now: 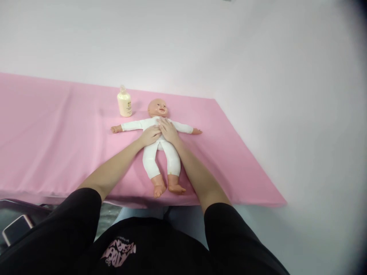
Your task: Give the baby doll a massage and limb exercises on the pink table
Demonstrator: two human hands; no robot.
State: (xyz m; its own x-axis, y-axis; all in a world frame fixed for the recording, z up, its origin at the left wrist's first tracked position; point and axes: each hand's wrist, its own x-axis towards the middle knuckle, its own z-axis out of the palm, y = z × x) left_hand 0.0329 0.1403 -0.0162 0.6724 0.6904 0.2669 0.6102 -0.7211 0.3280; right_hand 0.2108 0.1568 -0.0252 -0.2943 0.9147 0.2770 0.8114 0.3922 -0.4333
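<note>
Both hands flat on doll torso, no grasp.

Left hand (150,134) and right hand (168,130) lie open, palms down, touching side by side on the chest of the plastic baby doll in a white cloth bodysuit (160,147); nothing clasped. Doll lies face-up on the pink sheet-covered table (57,145), arms splayed either side of the hands, legs toward the wearer. Cream plastic lotion bottle (124,102) stands beyond the left hand, near the head. Likely light, soft-bodied, hard head and limbs; hold by torso.

Head-worn view, facing forward and down — pink table (57,145) close below
</note>
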